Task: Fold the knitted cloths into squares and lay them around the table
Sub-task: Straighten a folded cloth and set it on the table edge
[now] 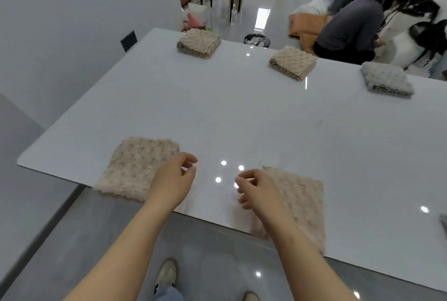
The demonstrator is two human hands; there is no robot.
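Two beige knitted cloths lie folded at the near edge of the white table (pixel 242 112): one on the left (pixel 135 167) and one on the right (pixel 302 201), both hanging slightly over the edge. My left hand (pixel 174 179) hovers just right of the left cloth, fingers loosely curled and holding nothing. My right hand (pixel 258 191) hovers over the left side of the right cloth, fingers loosely curled, also holding nothing. Along the far edge lie three more folded cloths: beige (pixel 199 43), beige (pixel 292 62) and grey (pixel 387 82).
A corner of something grey (pixel 443 222) shows at the right border. Beyond the table a person (pixel 350 27) crouches on the floor beside an orange cloth, with a bin (pixel 257 40) and furniture behind. A wall stands to the left.
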